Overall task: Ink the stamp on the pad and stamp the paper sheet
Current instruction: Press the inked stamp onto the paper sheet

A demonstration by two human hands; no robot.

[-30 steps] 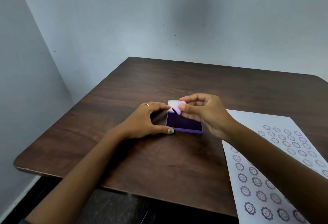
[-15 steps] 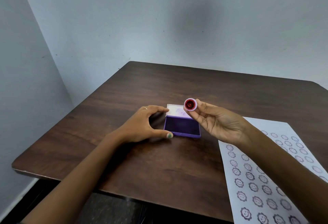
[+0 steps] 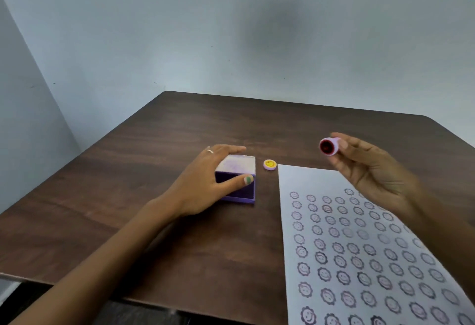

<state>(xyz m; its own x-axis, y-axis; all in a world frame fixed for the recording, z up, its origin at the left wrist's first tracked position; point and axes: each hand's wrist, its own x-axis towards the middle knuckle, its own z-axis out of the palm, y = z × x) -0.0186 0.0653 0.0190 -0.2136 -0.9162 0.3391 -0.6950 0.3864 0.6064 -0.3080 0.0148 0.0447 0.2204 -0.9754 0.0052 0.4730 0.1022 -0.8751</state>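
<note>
My right hand point(image 3: 370, 170) holds a small round lilac stamp point(image 3: 329, 146) in its fingertips, raised above the top of the paper sheet, its dark red face turned towards me. My left hand point(image 3: 205, 183) grips the purple ink pad box point(image 3: 241, 191) from the left, index finger behind the raised lid point(image 3: 237, 164) and thumb across the dark pad. The white paper sheet point(image 3: 303, 178) lies to the right of the pad, covered with several rows of purple smiley-flower prints.
A small round lilac cap with a yellow smiley top point(image 3: 270, 164) lies on the dark wooden table point(image 3: 154, 221) between the ink pad and the paper's top corner. Grey walls stand close behind and to the left. The table's near edge runs across the bottom.
My right hand lifted the stamp off the pad, turned its face up and carried it right, over the paper. My left hand stays on the ink pad. The view shifted right, revealing the cap.
</note>
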